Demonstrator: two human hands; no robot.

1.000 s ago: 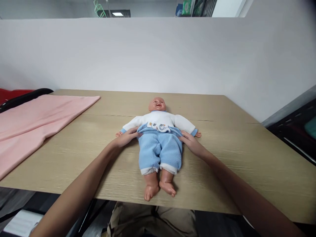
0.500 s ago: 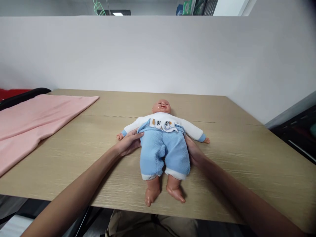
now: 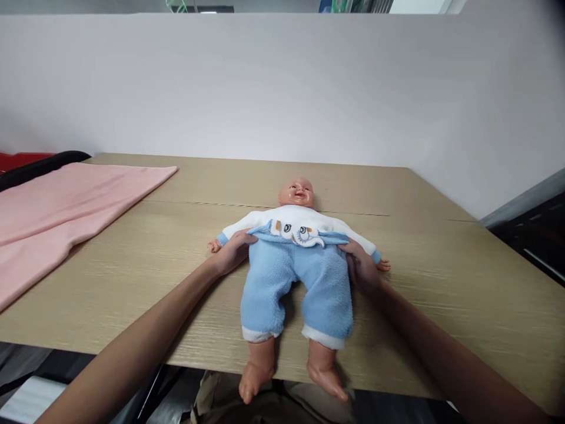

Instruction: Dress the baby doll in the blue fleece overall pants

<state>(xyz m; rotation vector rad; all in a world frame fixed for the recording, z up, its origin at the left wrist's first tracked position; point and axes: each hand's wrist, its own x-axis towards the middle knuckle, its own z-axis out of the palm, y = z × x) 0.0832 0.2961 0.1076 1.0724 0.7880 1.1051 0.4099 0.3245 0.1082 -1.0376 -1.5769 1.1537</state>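
A baby doll (image 3: 296,193) lies on its back, head toward the wall and bare feet at the table's near edge. It wears a white top (image 3: 335,222) with blue cuffs and fluffy blue pants (image 3: 276,274) with white hems. An embroidered animal face (image 3: 298,231) shows at the chest, just above the waistband. My left hand (image 3: 236,250) is closed on the left side of the waistband, thumb on top. On the opposite side, my right hand (image 3: 359,262) grips the waistband's right edge. The fingers under the cloth are partly hidden.
A pink cloth (image 3: 83,206) spreads over the left part of the wooden table (image 3: 419,235). Behind it shows a black-rimmed red object (image 3: 26,162). A white partition wall (image 3: 265,88) stands at the back, and a dark rack (image 3: 538,229) is beyond the table's right edge.
The waistband is stretched wider, with my right hand farther right and its thumb now visible on top. The doll's legs are farther apart and its feet nearer to me.
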